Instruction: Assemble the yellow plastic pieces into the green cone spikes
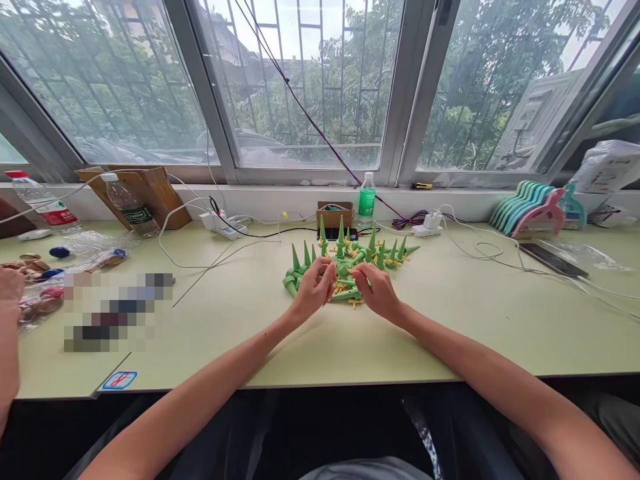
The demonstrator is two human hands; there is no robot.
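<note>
Forearms (pixel 215 382); green cones (pixel 341 241); bottle (pixel 367 201) behind

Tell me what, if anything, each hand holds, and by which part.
The right hand seems to pinch a small yellow piece; by which part is too small to tell. Whether the left hand holds anything cannot be told.

The spikes (pixel 341 241) are coloured plain green and the small pieces (pixel 355 304) among them yellow, against a surface (pixel 440 347) tinted pale yellow-green. A bright green label (pixel 367 198) is worn by one bottle (pixel 367 203), a red cap (pixel 17 175) by a second bottle (pixel 46 203). The hangers (pixel 521 208) are coloured teal and pink; the sticker (pixel 120 381) is marked red inside a blue border.
</note>
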